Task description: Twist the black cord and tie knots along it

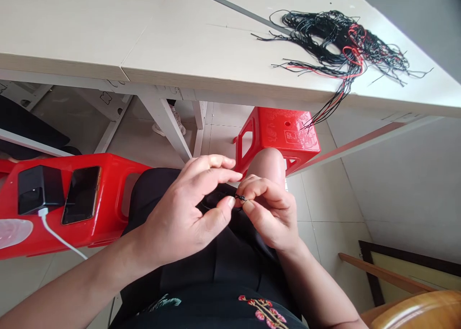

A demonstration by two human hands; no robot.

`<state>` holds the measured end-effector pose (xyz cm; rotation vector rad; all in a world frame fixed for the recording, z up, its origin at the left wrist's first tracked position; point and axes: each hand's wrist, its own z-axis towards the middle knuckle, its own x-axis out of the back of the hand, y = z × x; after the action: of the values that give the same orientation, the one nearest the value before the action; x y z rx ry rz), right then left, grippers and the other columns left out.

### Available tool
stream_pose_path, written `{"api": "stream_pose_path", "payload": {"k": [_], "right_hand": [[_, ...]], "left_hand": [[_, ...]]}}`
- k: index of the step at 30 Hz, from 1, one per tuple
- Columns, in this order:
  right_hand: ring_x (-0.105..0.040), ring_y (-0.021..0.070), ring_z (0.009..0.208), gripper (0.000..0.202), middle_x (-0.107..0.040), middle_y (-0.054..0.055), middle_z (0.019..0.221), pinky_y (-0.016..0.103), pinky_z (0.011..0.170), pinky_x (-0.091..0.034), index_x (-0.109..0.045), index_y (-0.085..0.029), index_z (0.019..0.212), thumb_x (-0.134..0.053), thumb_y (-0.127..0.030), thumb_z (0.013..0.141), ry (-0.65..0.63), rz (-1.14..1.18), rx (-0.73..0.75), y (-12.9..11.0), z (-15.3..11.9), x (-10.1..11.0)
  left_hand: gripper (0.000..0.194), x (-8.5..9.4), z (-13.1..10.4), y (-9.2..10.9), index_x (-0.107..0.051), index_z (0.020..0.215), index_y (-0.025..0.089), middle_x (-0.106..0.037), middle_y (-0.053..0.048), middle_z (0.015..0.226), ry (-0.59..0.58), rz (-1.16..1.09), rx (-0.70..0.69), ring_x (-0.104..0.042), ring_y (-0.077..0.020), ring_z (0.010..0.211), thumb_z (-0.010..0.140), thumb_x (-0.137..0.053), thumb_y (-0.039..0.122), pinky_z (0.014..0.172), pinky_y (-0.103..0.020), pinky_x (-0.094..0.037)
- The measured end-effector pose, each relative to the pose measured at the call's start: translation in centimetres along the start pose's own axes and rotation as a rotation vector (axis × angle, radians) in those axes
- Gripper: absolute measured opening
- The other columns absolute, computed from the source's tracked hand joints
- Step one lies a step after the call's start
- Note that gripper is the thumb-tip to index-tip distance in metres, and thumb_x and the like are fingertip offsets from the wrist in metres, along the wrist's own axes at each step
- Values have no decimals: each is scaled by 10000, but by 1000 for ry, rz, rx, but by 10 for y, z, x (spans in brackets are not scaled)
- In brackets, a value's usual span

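Over my lap, my right hand (275, 213) pinches a small piece of knotted black cord (240, 197) between thumb and forefinger. Only a short bit of it shows; the fingers hide the rest. My left hand (189, 206) is just left of it, its thumb tip close to the knot and its fingers spread apart above. Whether that thumb touches the cord, I cannot tell. On the table above lies a tangled bundle of black cords (324, 36) with some red cord (353, 55) among them. Several loose ends hang over the table's front edge.
A grey metal ruler-like strip (245, 13) runs under the bundle on the pale table (173, 36). A red stool (284, 127) stands beneath. At left, another red stool (115, 175) bears a phone (81, 194) and a black device (38, 189) with a white cable (59, 237).
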<state>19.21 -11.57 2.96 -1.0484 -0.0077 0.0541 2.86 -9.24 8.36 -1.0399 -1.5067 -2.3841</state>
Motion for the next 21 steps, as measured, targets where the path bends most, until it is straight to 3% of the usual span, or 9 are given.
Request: {"api": "stream_pose_path", "payload": {"k": [2, 7, 10, 15, 21], "right_hand": [[-572, 112, 657, 133, -601, -2, 711, 238, 603, -512, -558, -188, 760, -546, -60, 794, 27, 49, -102, -2, 0, -1], [-639, 106, 670, 93, -659, -8, 726, 222, 643, -560, -597, -196, 756, -609, -122, 810, 139, 223, -394, -9, 0, -7], [-633, 94, 595, 96, -651, -26, 702, 193, 551, -550, -613, -209, 815, -635, -118, 795, 178, 246, -404, -11, -1, -9], [-604, 82, 595, 112, -642, -14, 712, 167, 520, -513, -618, -202, 797, -620, -90, 792, 153, 0, -300, -13, -4, -9], [-492, 49, 501, 90, -589, -35, 649, 145, 425, -397, -601, -185, 755, -610, -99, 778, 111, -156, -266, -13, -1, -10]], "left_hand": [[158, 0, 0, -3, -664, 966, 152, -652, -88, 1172, -42, -31, -1, -577, -170, 1176, 829, -590, 132, 1004, -250, -456], [94, -1, -1, -4, -637, 815, 191, -662, 26, 846, -36, -73, 119, -633, -79, 820, 857, -577, 132, 763, -157, -486], [117, 1, 0, -1, -629, 768, 203, -636, 56, 752, -73, -111, 217, -596, -64, 710, 864, -579, 159, 677, -154, -466], [136, 4, 2, 4, -623, 742, 201, -602, 59, 676, -129, -174, 363, -539, -68, 611, 867, -576, 226, 554, -164, -433], [128, 6, 4, 7, -612, 713, 196, -601, 37, 698, -127, -139, 350, -539, -86, 637, 835, -578, 214, 537, -176, -427]]}}
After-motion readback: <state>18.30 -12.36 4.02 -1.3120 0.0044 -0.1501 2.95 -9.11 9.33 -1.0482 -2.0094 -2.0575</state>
